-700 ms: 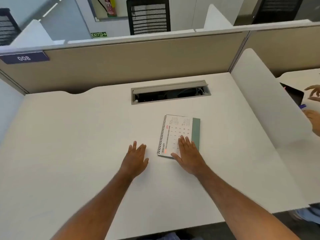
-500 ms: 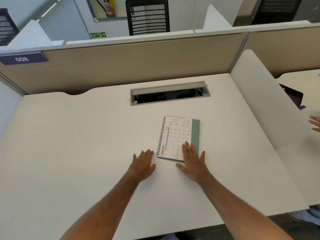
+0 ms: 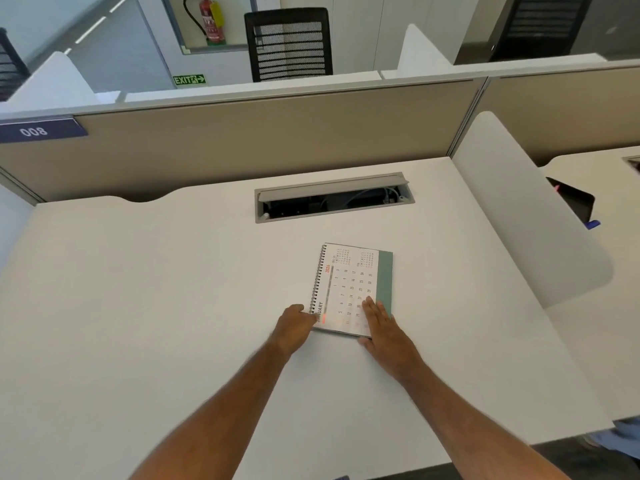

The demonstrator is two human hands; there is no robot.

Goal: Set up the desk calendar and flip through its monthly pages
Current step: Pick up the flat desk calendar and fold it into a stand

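Note:
A spiral-bound desk calendar (image 3: pixel 349 282) lies flat on the white desk (image 3: pixel 138 306), its January page up, the wire binding on the left and a green cover strip on the right. My left hand (image 3: pixel 294 327) touches the calendar's near left corner by the binding, fingers curled at its edge. My right hand (image 3: pixel 381 327) rests flat on the near right part of the page, fingers together and pointing away from me. Neither hand has lifted the calendar.
An open grey cable tray (image 3: pixel 332 199) is set into the desk behind the calendar. A beige partition (image 3: pixel 242 143) closes the back and a white divider (image 3: pixel 519 220) the right side. A dark tablet (image 3: pixel 571 202) lies on the neighbouring desk.
My left hand slid right across the desk until it reached the calendar's near left corner. My right hand drew back a little towards the near edge. The other person's hands left the view.

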